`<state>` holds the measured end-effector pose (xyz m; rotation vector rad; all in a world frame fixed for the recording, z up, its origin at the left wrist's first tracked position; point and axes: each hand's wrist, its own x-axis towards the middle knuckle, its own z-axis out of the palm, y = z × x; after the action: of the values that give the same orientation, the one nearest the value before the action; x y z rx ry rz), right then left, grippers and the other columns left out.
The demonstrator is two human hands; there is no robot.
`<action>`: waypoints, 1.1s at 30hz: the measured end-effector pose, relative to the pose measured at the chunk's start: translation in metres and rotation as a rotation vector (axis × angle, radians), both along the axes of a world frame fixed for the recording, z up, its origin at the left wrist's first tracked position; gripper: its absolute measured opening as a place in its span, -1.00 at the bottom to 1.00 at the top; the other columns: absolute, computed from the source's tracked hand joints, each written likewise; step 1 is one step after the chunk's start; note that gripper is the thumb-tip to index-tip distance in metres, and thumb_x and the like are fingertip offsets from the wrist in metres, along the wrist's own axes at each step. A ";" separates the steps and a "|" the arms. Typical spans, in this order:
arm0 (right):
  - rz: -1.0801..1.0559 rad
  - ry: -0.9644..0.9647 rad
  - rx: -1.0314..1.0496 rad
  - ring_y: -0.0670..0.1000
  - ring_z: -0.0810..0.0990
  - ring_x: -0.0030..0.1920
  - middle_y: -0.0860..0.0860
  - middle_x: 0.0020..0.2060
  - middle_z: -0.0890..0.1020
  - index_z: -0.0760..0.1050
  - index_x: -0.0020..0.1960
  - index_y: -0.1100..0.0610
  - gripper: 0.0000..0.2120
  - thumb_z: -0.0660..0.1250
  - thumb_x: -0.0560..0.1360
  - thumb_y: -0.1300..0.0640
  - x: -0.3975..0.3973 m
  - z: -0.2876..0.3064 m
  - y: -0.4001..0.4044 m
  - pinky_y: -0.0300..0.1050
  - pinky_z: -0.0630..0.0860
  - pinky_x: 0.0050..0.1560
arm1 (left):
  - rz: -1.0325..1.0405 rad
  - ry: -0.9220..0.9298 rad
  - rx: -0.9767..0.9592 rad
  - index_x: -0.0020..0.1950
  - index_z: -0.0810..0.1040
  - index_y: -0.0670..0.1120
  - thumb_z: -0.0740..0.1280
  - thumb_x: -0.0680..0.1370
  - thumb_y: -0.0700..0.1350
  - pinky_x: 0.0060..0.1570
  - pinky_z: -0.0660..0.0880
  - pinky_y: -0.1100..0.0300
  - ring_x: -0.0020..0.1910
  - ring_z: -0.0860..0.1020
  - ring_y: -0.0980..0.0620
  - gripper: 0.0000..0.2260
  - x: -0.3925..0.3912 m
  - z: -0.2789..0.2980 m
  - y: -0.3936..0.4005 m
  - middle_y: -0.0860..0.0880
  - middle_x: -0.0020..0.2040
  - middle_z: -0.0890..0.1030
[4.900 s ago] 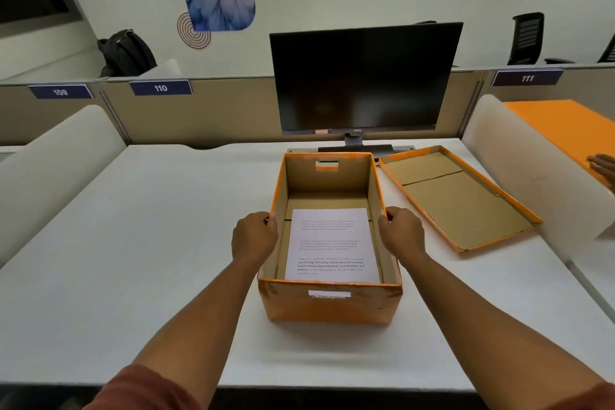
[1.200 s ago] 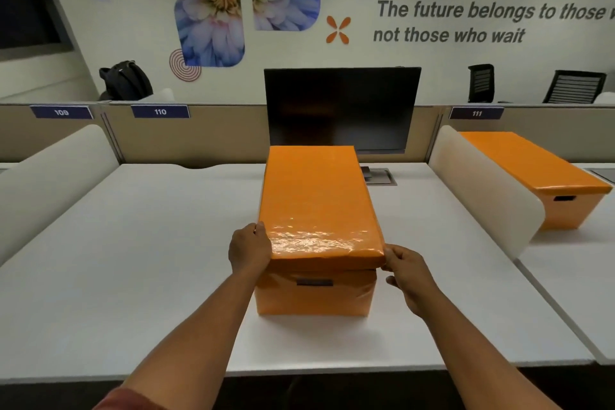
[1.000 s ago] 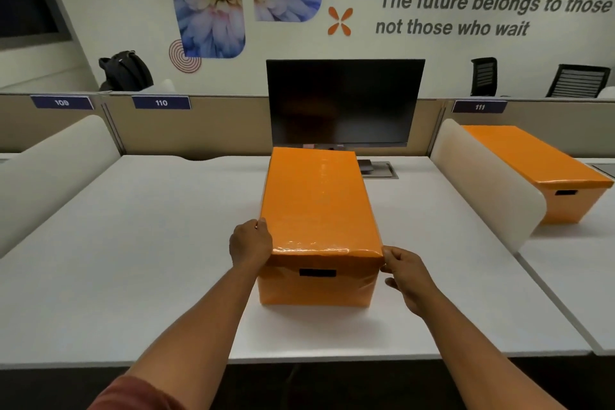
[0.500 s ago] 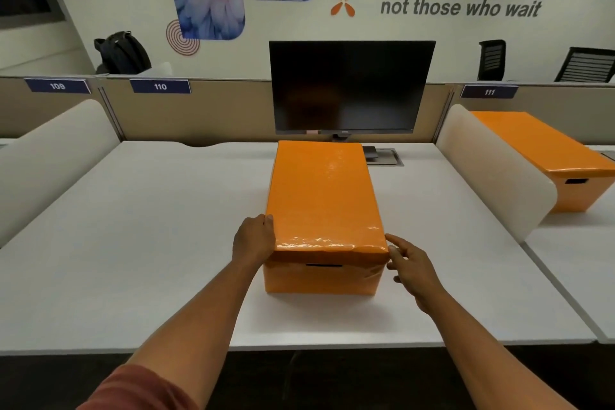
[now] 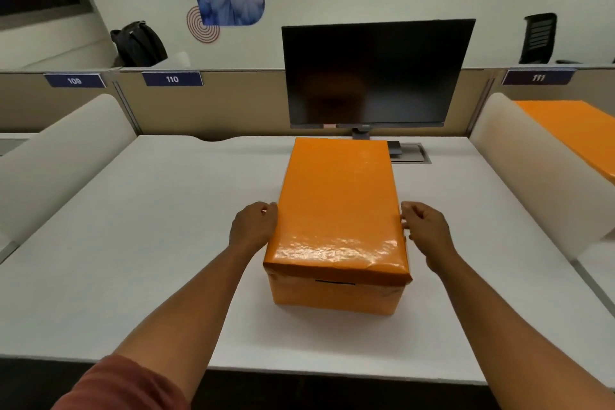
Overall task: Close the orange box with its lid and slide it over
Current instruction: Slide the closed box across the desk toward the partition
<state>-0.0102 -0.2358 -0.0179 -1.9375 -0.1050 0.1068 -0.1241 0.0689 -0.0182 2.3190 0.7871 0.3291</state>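
We reach both arms forward, left hand (image 5: pixel 254 225) and right hand (image 5: pixel 424 230) loosely curled against the lidded orange box (image 5: pixel 337 226), gripping nothing.

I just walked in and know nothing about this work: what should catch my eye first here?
A glossy orange box with its lid on sits mid-desk, a left hand and right hand at its sides. Behind it stands a dark monitor, below flower pictures on the wall.

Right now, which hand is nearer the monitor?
Neither clearly. The left hand is at the orange box's left lid edge, the right hand at its right edge, both about equally short of the monitor.
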 end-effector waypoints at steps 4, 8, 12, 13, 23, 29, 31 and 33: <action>0.064 -0.091 -0.193 0.18 0.56 0.22 0.14 0.25 0.59 0.50 0.35 0.15 -0.59 0.26 0.60 -0.04 0.046 0.017 0.024 0.16 0.51 0.24 | -0.026 -0.020 -0.018 0.11 0.62 -0.13 0.09 0.65 0.13 0.11 0.55 -0.07 0.04 0.61 -0.12 -0.57 0.041 0.013 0.002 -0.13 0.10 0.67; 0.120 -0.126 -0.308 0.24 0.53 0.27 0.20 0.31 0.55 0.44 0.41 0.22 -0.54 0.27 0.60 -0.01 0.085 0.027 0.040 0.16 0.47 0.26 | -0.039 0.009 -0.009 0.40 0.49 -0.12 0.10 0.65 0.15 0.32 0.46 -0.15 0.30 0.53 -0.18 -0.53 0.077 0.021 0.003 -0.15 0.36 0.55; 0.151 -0.111 -0.400 0.24 0.60 0.14 0.24 0.17 0.63 0.53 0.28 0.28 -0.65 0.27 0.60 0.07 0.113 0.023 0.045 0.06 0.50 0.11 | -0.039 0.023 0.005 0.33 0.53 -0.13 0.11 0.66 0.11 0.24 0.47 -0.08 0.23 0.56 -0.19 -0.57 0.105 0.019 0.007 -0.17 0.31 0.58; 0.160 -0.089 -0.409 0.24 0.61 0.10 0.24 0.13 0.65 0.56 0.24 0.28 -0.67 0.27 0.61 0.08 0.117 0.020 0.044 0.04 0.50 0.07 | -0.046 0.005 0.021 0.22 0.59 -0.14 0.11 0.67 0.08 0.15 0.51 -0.04 0.12 0.59 -0.16 -0.60 0.108 0.015 0.008 -0.17 0.20 0.64; 0.248 0.114 -0.469 0.19 0.63 0.01 0.21 0.00 0.65 0.58 0.12 0.28 -0.70 0.28 0.60 0.05 0.143 0.017 0.044 0.10 0.59 0.07 | 0.038 -0.065 0.134 -0.19 0.63 -0.11 0.14 0.65 0.00 -0.14 0.54 0.08 -0.25 0.59 -0.10 -0.62 0.113 -0.001 0.012 -0.13 -0.24 0.66; 0.230 0.179 -0.431 0.19 0.64 0.00 0.23 0.09 0.63 0.50 0.27 0.29 -0.64 0.25 0.62 0.04 0.139 0.015 0.046 -0.01 0.59 -0.12 | 0.017 0.008 0.104 -0.05 0.65 -0.16 0.03 0.68 0.07 -0.08 0.49 0.07 -0.14 0.60 -0.13 -0.52 0.108 -0.002 0.008 -0.18 -0.10 0.67; 0.211 0.130 -0.433 0.22 0.64 0.01 0.24 0.10 0.62 0.49 0.30 0.28 -0.61 0.22 0.63 0.01 0.133 0.013 0.045 0.05 0.63 -0.08 | -0.009 0.040 0.030 0.12 0.63 -0.16 -0.01 0.69 0.11 0.09 0.53 -0.04 0.00 0.61 -0.17 -0.50 0.105 0.002 0.008 -0.20 0.05 0.67; 0.201 0.109 -0.395 0.23 0.63 0.03 0.23 0.15 0.61 0.48 0.33 0.27 -0.57 0.19 0.64 -0.02 0.127 0.010 0.041 0.10 0.65 -0.02 | -0.039 0.090 -0.058 0.35 0.53 -0.13 -0.04 0.68 0.15 0.28 0.47 -0.16 0.19 0.57 -0.21 -0.48 0.100 0.005 0.007 -0.21 0.24 0.61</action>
<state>0.1167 -0.1944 -0.0075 -2.3056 -0.2191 0.3905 -0.0245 0.0755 -0.0127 2.3044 0.7831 0.1825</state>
